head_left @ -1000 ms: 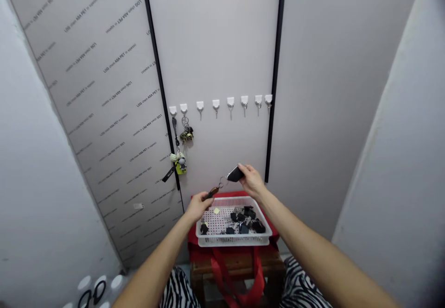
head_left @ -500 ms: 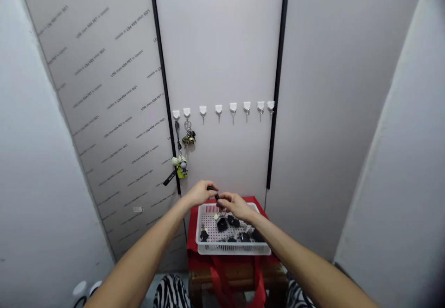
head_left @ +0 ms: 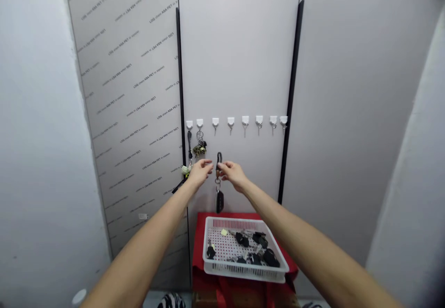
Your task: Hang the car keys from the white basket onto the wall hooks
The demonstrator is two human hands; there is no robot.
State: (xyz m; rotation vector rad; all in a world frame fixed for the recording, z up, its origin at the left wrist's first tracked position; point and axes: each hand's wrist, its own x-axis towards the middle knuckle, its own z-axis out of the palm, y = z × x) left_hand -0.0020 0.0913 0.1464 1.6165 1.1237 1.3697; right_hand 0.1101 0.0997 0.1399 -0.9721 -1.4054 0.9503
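Observation:
My right hand (head_left: 235,174) pinches the dark strap loop (head_left: 219,157) of a keychain between thumb and fingertips. From its metal ring hangs a dark car key fob (head_left: 219,201), upright in the air above the basket. Just left of the strap is my left hand (head_left: 200,172), apart from it, its fingers spread and nothing in them. Below, a white plastic basket (head_left: 250,275) holds several black keys (head_left: 271,258) and a small yellow tag (head_left: 224,232). A row of white wall hooks (head_left: 231,121) runs above the hands.
The leftmost hook bears a black strap (head_left: 189,146) with a pale green charm (head_left: 186,169), partly behind my left hand. A bunch of brass-coloured charms (head_left: 200,148) hangs beside it. Under the basket lies a red bag (head_left: 200,248). Black vertical strips (head_left: 291,99) edge the panel.
Both hands have risen from the basket towards the hooks, and the car key now dangles from my right hand. My left hand has come away from the strap. The view has shifted.

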